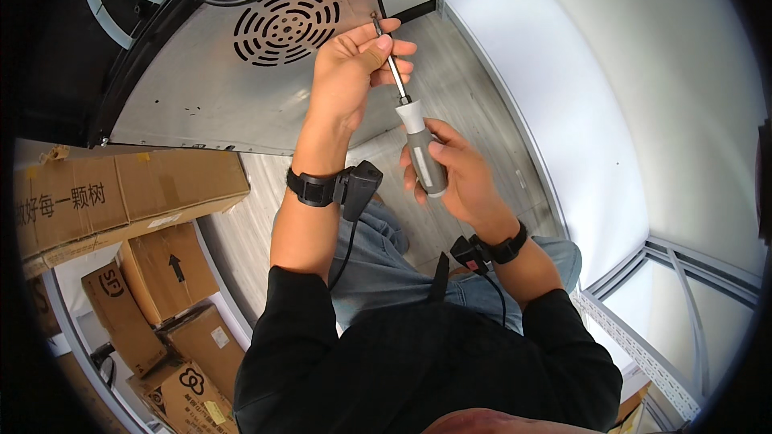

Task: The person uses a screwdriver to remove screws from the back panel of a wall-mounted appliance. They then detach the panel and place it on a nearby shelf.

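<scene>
Screwdriver [412,119] held in mid-air ahead of the torso, grey-and-white handle near, shaft angled up and far-left toward the metal panel with the round vent grille [285,24]. Right hand [454,177] clenched around the handle; left hand [354,64] pinching the shaft near its tip, where a small screw appears to sit. Judgement: keep the left fingertips steadying the tip, shaft in line with the hole, turning only from the handle. Cardboard boxes [129,193] lie left.
</scene>
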`<action>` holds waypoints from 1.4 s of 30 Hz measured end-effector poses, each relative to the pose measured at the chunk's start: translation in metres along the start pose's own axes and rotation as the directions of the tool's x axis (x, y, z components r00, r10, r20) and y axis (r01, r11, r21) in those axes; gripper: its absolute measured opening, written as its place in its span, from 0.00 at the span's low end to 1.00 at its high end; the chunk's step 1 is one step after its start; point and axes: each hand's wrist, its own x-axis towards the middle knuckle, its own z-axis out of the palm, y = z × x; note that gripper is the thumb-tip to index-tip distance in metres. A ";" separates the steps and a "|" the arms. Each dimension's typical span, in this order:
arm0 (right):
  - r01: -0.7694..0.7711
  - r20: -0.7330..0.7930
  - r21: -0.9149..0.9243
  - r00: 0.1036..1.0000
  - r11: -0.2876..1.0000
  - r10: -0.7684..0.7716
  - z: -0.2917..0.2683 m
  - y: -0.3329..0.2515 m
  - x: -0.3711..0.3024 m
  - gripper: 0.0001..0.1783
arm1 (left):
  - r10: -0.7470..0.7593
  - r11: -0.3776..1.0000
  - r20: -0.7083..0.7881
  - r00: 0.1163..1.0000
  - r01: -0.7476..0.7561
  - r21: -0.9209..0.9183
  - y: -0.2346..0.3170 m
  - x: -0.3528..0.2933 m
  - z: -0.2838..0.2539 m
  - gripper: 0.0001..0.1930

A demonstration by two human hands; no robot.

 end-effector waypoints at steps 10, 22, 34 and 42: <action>0.051 -0.259 -0.456 0.947 0.889 -0.188 0.012 0.008 0.003 0.29 | 0.050 0.984 -0.069 0.996 -0.038 0.173 -0.001 0.001 0.004 0.12; 0.040 0.054 -0.004 0.998 0.999 -0.040 -0.008 0.005 0.001 0.24 | -0.002 0.994 0.025 1.000 0.000 0.107 0.001 0.001 -0.007 0.13; 0.088 0.046 0.040 0.995 0.995 -0.090 0.002 0.008 -0.001 0.24 | -0.012 0.992 0.016 1.000 0.009 0.122 0.005 -0.002 -0.002 0.14; 0.052 0.069 0.128 0.996 0.990 -0.062 0.004 0.003 -0.001 0.24 | 0.007 0.994 0.001 1.000 -0.007 0.112 0.003 0.000 0.000 0.14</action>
